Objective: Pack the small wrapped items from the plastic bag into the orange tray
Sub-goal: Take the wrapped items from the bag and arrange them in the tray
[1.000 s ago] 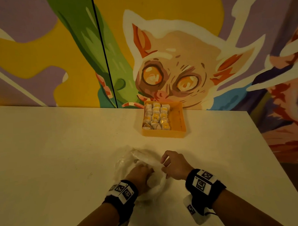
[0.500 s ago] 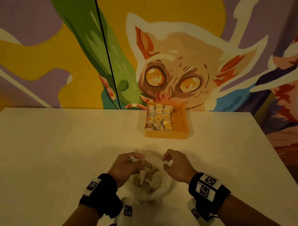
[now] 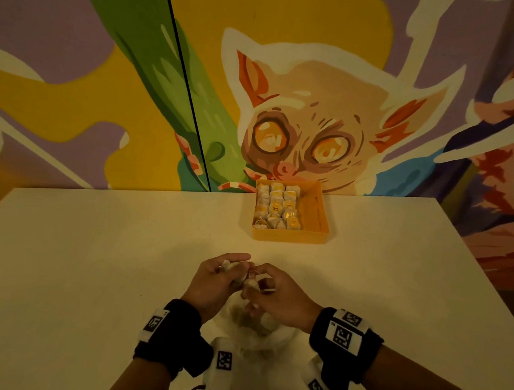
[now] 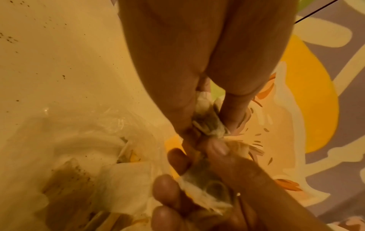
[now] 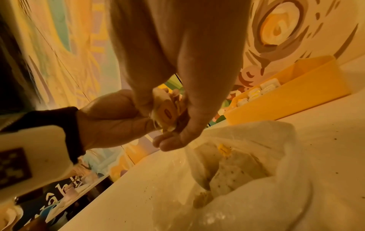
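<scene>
Hands meet above the plastic bag [image 3: 257, 339] at the table's near edge: the left hand [image 3: 215, 280] pinches a wrapped item [image 4: 209, 123] between thumb and fingers, and the right hand [image 3: 279, 297] curls round a second [image 5: 166, 111]. Orange tray [image 3: 315, 218] lies straight ahead, slightly rightward and well apart, nearer the right hand; its free column is on the right.

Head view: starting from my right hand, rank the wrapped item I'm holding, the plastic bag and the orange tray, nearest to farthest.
1. Wrapped item: pinched in the right hand, beside the left hand.
2. Plastic bag: just under both hands, toward the near table edge.
3. Orange tray: far side of the table, against the painted wall.
</scene>
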Tool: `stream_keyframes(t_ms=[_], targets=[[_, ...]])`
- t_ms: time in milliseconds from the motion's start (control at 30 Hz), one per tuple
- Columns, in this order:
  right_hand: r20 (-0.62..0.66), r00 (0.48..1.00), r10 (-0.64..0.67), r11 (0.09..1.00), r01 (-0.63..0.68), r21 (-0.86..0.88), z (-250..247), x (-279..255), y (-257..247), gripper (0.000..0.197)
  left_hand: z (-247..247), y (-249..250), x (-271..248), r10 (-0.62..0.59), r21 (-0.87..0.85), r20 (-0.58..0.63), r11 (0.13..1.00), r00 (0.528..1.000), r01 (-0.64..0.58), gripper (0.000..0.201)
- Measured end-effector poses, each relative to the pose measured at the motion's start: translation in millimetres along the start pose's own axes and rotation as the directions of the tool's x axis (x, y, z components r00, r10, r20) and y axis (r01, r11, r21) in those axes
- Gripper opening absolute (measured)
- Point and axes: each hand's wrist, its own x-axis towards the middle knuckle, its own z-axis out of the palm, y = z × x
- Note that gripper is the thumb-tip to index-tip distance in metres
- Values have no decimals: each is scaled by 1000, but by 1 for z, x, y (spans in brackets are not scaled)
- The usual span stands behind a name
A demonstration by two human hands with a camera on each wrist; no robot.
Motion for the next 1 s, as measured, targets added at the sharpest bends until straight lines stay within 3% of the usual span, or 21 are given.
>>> stream_keyframes(t_ms=[167, 333, 500, 600, 800, 1000], targets=[[-24, 1000, -5, 998, 6, 62, -6, 0, 6, 16, -10, -8, 1, -65, -8, -69, 998, 995, 65, 16], [-40, 997, 60, 986, -53, 156, -12, 2, 7, 19, -12, -15, 0, -137, 31, -139, 989, 981, 142, 12], [-16, 1000, 26, 1000, -26, -2, -17, 3, 10, 11, -12, -18, 2, -158, 157, -214, 968, 964, 194, 14], [-7, 1000, -15, 996, 14, -93, -19, 1, 8, 19, -15, -18, 3, -162, 182, -231, 961, 959, 206, 15], [8, 987, -159, 963, 156, -220, -22, -1, -1, 29, -13, -10, 1, -239, 104, -158, 961, 958, 257, 19], [127, 945, -302, 876, 327, -354, -28, -5, -26, 25, -4, 0, -5, -398, 81, 64, 916, 915, 393, 40]])
